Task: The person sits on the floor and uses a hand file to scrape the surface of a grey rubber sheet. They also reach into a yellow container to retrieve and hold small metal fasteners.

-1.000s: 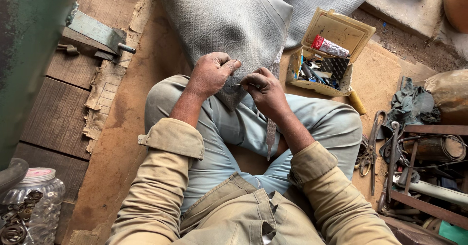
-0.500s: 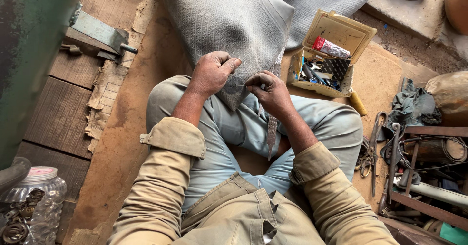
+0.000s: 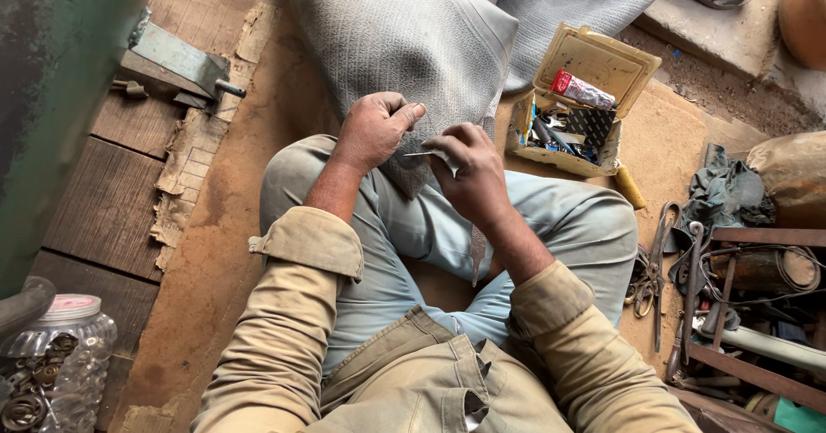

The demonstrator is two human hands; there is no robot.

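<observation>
While the person sits cross-legged on the floor, the grey textured fabric [image 3: 404,46] lies over the knees, its corner between both hands. The left hand [image 3: 374,127] has its fingers curled tight on the fabric edge. The right hand [image 3: 469,170] pinches a thin needle [image 3: 420,153], whose long axis runs sideways towards the left hand, just beside it. An open yellow box [image 3: 594,63] stands near

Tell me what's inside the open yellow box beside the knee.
The yellow box holds a red and white tube, dark tools and small bits in a jumble. Whatever lies beneath them is covered.
</observation>
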